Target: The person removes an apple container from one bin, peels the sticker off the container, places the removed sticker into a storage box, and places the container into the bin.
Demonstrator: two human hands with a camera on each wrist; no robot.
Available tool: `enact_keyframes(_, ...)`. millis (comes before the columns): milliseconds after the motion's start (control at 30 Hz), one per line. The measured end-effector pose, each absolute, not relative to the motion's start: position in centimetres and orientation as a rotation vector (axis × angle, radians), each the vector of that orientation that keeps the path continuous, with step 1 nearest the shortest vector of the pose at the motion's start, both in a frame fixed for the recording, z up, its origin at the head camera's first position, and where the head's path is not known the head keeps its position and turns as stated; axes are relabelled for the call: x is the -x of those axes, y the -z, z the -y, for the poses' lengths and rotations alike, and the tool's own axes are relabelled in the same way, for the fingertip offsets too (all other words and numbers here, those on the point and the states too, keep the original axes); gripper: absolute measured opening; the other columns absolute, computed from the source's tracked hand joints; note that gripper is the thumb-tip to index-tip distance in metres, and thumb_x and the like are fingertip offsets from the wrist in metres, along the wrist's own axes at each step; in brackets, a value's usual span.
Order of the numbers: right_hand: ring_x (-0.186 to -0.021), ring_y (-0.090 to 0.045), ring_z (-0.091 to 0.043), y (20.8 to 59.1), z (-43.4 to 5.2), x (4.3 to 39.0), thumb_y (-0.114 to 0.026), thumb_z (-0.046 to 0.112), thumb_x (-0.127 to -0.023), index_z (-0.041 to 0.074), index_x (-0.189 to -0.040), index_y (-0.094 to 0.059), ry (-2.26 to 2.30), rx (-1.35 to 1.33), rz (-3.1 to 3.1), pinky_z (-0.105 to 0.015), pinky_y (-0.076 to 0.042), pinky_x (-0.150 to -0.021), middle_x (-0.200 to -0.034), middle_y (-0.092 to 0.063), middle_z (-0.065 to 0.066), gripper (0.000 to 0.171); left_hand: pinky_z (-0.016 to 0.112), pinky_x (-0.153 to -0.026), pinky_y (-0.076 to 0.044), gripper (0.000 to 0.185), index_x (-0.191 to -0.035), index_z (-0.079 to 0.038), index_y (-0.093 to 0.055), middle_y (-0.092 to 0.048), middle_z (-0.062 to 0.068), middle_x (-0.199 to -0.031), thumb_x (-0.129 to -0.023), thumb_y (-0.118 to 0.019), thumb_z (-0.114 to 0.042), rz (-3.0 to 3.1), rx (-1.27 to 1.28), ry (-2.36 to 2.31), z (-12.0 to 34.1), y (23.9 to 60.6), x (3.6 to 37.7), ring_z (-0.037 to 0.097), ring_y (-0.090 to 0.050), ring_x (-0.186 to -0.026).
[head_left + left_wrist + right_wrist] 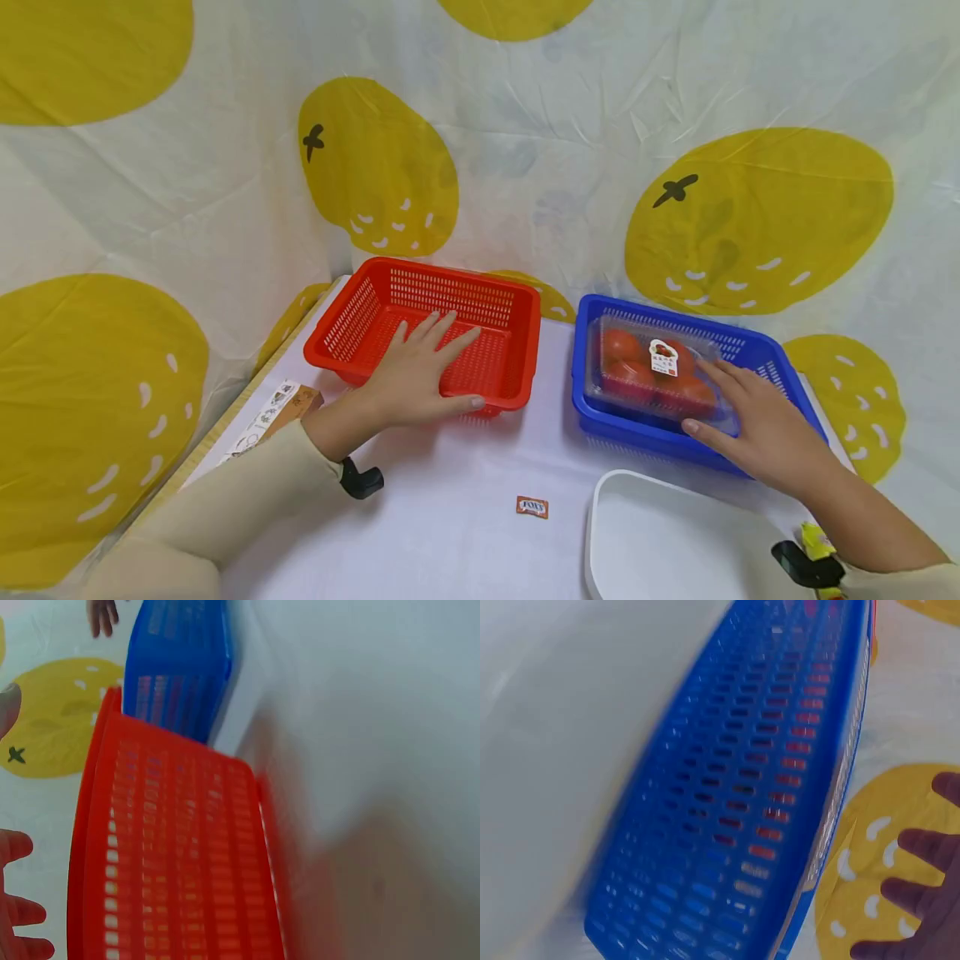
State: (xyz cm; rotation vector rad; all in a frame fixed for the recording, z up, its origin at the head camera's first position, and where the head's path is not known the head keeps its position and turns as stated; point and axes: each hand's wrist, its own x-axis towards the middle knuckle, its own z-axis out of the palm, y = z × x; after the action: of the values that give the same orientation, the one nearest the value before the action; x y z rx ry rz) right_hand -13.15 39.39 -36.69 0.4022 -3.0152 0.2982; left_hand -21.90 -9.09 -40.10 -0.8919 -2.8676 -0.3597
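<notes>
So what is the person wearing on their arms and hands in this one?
Both hands, the left hand and the right hand, are bare, with no gloves or rings visible. Long cream sleeves cover both arms to the wrists. A small black device sits at the left wrist and another black mount at the right.

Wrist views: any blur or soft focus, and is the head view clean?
Left wrist: red basket is smeared, the table beside it featureless. Right wrist: blue basket blurs toward the lower left, fingers dark and soft. Head: sharp, evenly lit, soft shadows under both hands, edges slightly bowed.
</notes>
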Motion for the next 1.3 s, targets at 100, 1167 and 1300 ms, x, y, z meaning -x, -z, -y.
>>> enact_keyframes(100, -0.142, -0.034, -0.063, 36.4, -40.0, 14.1, -0.075, 0.054, -0.096, 0.009, -0.169, -0.029, -0.352, -0.381, 3.053, -0.090, -0.030, -0.099, -0.162, -0.036, -0.034, 0.097, 0.071, -0.125, -0.018, 0.101, -0.171, -0.034, -0.027, -0.024, 0.010, -0.176, -0.089, -0.051, -0.087, 2.844, 0.912, 0.440, 8.0, 40.1, 21.8, 0.036, -0.021, -0.161)
enact_keyframes(1167, -0.134, -0.033, -0.071, 34.6, -46.6, 21.8, -0.042, 0.055, -0.111, -0.001, -0.168, -0.006, -0.792, -0.097, 3.301, -0.088, -0.031, -0.101, -0.158, -0.023, -0.046, 0.088, 0.064, -0.117, -0.040, 0.080, -0.167, -0.026, -0.036, -0.028, 0.005, -0.174, -0.100, -0.060, -0.060, 2.617, 0.932, 1.220, -5.2, 40.1, 21.1, 0.027, -0.028, -0.160)
enact_keyframes(1300, -0.135, -0.033, -0.070, 35.3, -47.6, 22.9, -0.043, 0.049, -0.113, -0.005, -0.167, -0.011, -0.897, -0.161, 3.288, -0.085, -0.035, -0.103, -0.158, -0.023, -0.047, 0.083, 0.062, -0.116, -0.043, 0.080, -0.168, -0.025, -0.035, -0.027, 0.004, -0.175, -0.100, -0.060, -0.059, 2.650, 0.917, 1.266, -6.9, 40.4, 20.2, 0.026, -0.030, -0.159)
